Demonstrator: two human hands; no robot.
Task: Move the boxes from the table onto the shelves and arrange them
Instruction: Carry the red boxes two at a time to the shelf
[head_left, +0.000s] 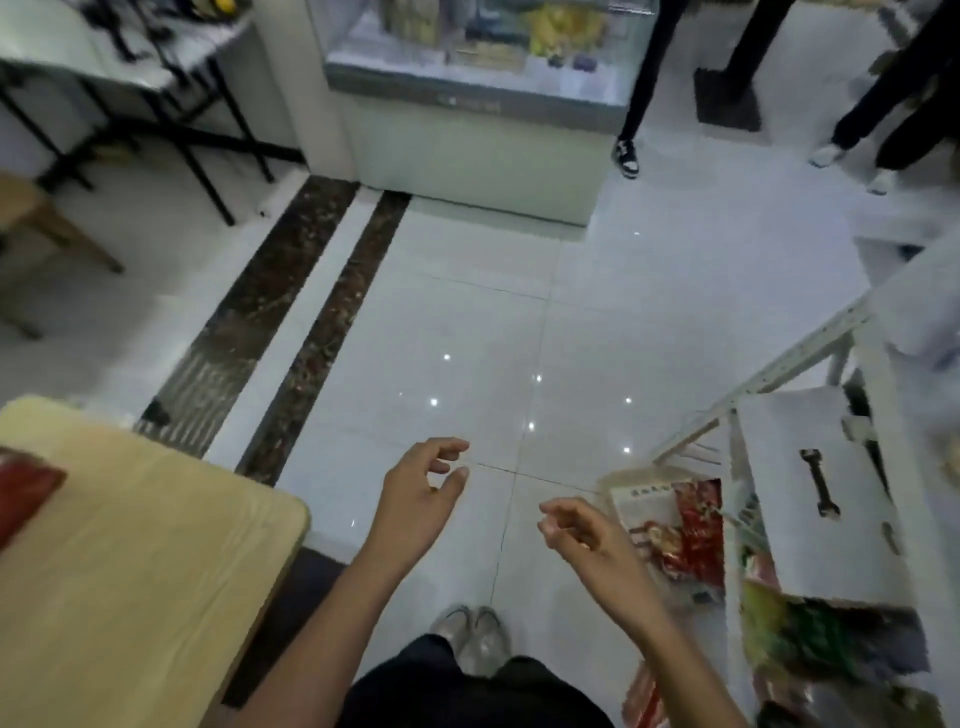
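Note:
Both my hands hang over the white tiled floor and hold nothing. My left hand (423, 491) has loosely curled fingers, a little right of the wooden table (156, 545) at the lower left. A red box (23, 493) lies at the table's left edge, partly cut off. My right hand (584, 535) is also loosely curled, just left of the white shelf unit (810, 493) at the lower right. A red and white printed box (675, 525) sits low in that unit, with green and red packages (810, 639) below it.
A glass display counter (478, 104) stands ahead across the floor. People's legs (649, 78) stand at the upper right. A black-legged table (130, 78) and a wooden stool (31, 228) are at the upper left. A dark wrench (821, 483) lies on a white shelf board.

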